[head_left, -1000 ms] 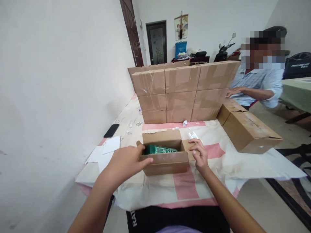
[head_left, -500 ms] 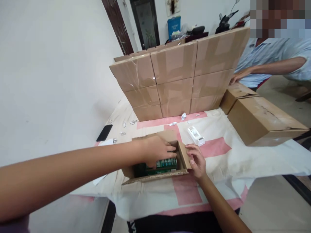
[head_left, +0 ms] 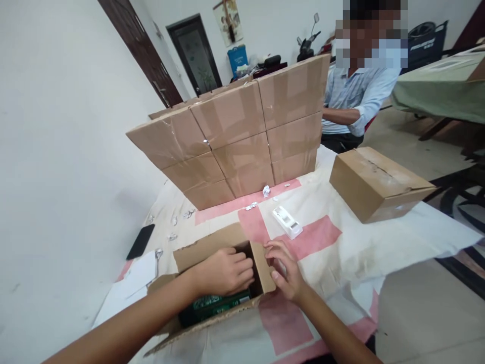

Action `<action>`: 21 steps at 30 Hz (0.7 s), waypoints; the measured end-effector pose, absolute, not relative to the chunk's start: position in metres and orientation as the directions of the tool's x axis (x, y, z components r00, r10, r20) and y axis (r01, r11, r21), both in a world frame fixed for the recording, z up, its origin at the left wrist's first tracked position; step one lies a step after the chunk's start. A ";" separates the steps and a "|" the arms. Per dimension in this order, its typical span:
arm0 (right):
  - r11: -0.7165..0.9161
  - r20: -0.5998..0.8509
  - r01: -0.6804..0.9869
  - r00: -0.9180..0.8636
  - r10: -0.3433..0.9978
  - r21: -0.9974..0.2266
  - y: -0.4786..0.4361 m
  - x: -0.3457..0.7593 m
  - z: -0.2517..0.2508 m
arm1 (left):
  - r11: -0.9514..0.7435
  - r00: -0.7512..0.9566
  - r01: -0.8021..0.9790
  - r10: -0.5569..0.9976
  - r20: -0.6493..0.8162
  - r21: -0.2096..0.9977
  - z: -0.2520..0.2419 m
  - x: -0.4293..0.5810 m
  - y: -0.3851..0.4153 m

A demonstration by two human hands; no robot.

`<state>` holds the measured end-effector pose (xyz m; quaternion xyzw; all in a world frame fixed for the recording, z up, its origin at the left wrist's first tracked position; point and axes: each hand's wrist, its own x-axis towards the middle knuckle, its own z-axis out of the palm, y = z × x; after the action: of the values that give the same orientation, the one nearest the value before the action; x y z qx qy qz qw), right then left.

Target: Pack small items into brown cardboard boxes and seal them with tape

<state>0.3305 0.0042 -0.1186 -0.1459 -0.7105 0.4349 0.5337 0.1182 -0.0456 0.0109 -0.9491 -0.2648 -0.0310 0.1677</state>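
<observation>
An open cardboard box (head_left: 212,244) lies in front of me with its flaps spread. Inside it rests a dark green printed carton (head_left: 212,302), partly hidden under my arm. My left hand (head_left: 229,271) is over the carton with its fingers curled together; what they grip, if anything, is hidden. At the box's right end, my right hand (head_left: 286,270) has its thumb and bent fingers against the end flap (head_left: 262,268). Just beyond that hand is a white tape dispenser (head_left: 287,222).
A tall taped cardboard panel (head_left: 238,136) stands across the table. A closed cardboard box (head_left: 379,184) sits at the right. At the left are a black phone (head_left: 140,241), white papers (head_left: 132,283) and crumpled scraps (head_left: 173,236). Behind the panel sits another person (head_left: 379,96).
My view has swung right. My left fingers, spread before, are now curled. The other person's hand has left the cardboard boxes, and only one closed box shows on the right now.
</observation>
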 end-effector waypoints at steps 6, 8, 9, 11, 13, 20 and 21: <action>0.504 0.620 -0.361 -0.428 0.657 -0.784 0.003 0.328 -0.116 | -0.808 0.883 0.470 0.432 0.183 -0.357 0.020 0.122 -0.051; 0.458 0.599 -0.390 -0.455 0.659 -0.799 0.001 0.327 -0.116 | -0.821 0.892 0.452 0.417 0.174 -0.349 0.023 0.122 -0.052; 0.438 0.587 -0.395 -0.468 0.661 -0.808 0.001 0.327 -0.116 | -0.827 0.896 0.443 0.411 0.167 -0.345 0.024 0.121 -0.052; 0.412 0.550 -0.367 -0.501 0.668 -0.834 -0.001 0.327 -0.117 | -0.835 0.903 0.431 0.398 0.163 -0.344 0.027 0.120 -0.054; 0.405 0.513 -0.315 -0.535 0.671 -0.858 -0.002 0.327 -0.116 | -0.832 0.900 0.436 0.401 0.170 -0.344 0.028 0.118 -0.055; 0.682 0.694 -0.281 -0.554 0.459 -0.675 -0.002 0.325 -0.123 | -0.865 0.903 0.421 0.373 0.212 -0.274 0.015 0.125 -0.048; 0.710 0.698 -0.246 -0.553 0.456 -0.659 -0.002 0.323 -0.125 | -0.871 0.908 0.410 0.361 0.214 -0.270 0.014 0.126 -0.047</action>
<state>0.3234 -0.0017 -0.1253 -0.0657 -0.7974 0.3749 0.4684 0.1263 -0.0470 0.0135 -0.9640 -0.2000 -0.0786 0.1566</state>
